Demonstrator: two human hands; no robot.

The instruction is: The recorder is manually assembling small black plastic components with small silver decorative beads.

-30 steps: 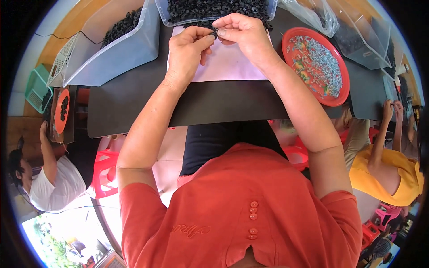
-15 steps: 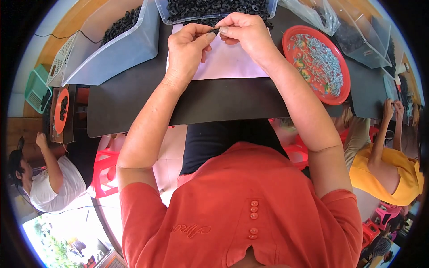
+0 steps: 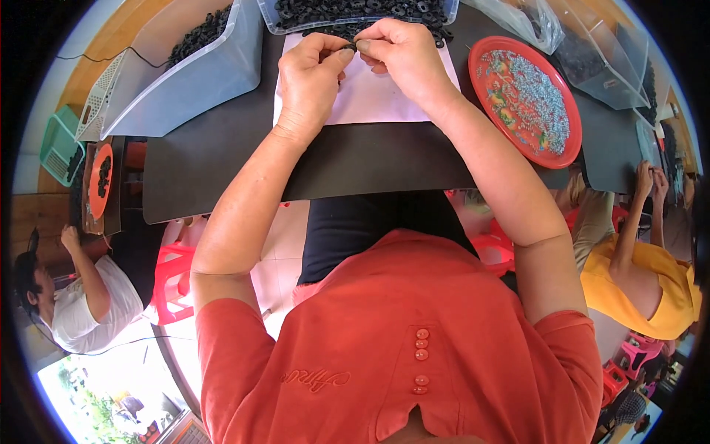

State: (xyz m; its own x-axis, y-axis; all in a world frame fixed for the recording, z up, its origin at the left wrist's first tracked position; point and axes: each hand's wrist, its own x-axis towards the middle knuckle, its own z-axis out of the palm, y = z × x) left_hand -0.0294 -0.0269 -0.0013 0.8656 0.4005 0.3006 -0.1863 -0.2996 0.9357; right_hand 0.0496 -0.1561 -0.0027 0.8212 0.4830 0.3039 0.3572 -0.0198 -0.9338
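Both my hands meet over a white sheet [image 3: 403, 100] near the far side of the dark table. A small black part [image 3: 350, 47] is pinched between them, mostly covered by the fingertips. My left hand [image 3: 309, 72] grips it with thumb and index finger. From the other side, thumb and index finger of my right hand [image 3: 403, 55] close at the same part; whether they hold it or a second tiny piece is hidden. Just beyond lie loose black parts [image 3: 436, 35], in front of a clear bin [image 3: 359, 26] heaped with more of them.
On the right a red tray [image 3: 481, 96] holds many small silvery-blue pieces. A large translucent bin [image 3: 185, 96] with black parts stands left; another clear bin [image 3: 606, 74] and a plastic bag [image 3: 532, 26] are far right. One person sits at each side.
Both hands stay together at the small part, with slight finger shifts. The whole view has shifted a little, the table and sheet sitting slightly higher.
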